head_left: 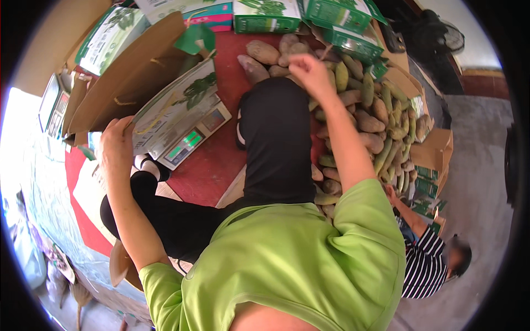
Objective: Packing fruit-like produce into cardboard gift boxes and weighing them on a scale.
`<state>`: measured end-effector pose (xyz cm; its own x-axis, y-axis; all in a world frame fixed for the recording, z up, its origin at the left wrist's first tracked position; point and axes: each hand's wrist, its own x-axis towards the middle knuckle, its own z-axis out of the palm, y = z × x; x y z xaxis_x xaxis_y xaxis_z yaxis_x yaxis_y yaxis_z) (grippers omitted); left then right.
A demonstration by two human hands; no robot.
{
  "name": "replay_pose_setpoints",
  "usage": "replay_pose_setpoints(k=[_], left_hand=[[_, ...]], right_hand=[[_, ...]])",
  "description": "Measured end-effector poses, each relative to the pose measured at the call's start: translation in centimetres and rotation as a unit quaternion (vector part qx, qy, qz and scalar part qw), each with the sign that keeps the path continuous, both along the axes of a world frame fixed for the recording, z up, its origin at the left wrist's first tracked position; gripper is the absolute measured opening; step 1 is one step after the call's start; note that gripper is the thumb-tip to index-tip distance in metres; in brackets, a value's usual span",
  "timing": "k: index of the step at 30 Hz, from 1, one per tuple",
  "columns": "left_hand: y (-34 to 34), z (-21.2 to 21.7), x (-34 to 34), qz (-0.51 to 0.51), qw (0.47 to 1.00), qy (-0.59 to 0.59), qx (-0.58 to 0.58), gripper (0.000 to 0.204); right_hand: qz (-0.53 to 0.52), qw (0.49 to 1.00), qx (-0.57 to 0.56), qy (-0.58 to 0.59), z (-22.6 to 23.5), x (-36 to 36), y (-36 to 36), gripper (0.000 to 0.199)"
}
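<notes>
My left hand (115, 144) is closed on the near edge of an open cardboard carton (160, 118) with green and white printing. The carton tilts up beside a scale (190, 142) with lit green digits; its inside is hidden from me. My right hand (312, 76) hangs over the far end of a heap of oblong brown and green produce (371, 121). Its fingers curl inward and look slightly blurred, so whether they hold anything is unclear. Several paler brown pieces (263, 52) lie just left of that hand.
Printed green and white boxes (267, 15) stand along the far side. A large brown cardboard flap (130, 71) rises behind the carton. At right, a co-worker in a striped shirt (425, 265) reaches to the heap, near open cartons (433, 149). A black fan (441, 36) stands far right.
</notes>
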<state>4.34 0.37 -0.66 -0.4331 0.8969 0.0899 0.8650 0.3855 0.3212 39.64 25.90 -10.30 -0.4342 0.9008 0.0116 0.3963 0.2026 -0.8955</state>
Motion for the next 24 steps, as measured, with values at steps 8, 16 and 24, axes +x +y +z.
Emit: replay_pose_setpoints(k=[8, 16, 24], left_hand=[[0.4, 0.1, 0.6, 0.012, 1.0, 0.014, -0.02, 0.018], [0.3, -0.4, 0.3, 0.026, 0.999, 0.029, -0.024, 0.019], [0.6, -1.5, -0.4, 0.003, 0.999, 0.033, -0.014, 0.02]], right_hand=[[0.164, 0.836, 0.084, -0.517, -17.3, 15.5, -12.8, 0.015], [0.085, 0.901, -0.235, -0.354, -26.9, 23.9, -22.1, 0.009], [0.037, 0.875, -0.256, -0.409, -30.2, 30.6, -25.1, 0.011]])
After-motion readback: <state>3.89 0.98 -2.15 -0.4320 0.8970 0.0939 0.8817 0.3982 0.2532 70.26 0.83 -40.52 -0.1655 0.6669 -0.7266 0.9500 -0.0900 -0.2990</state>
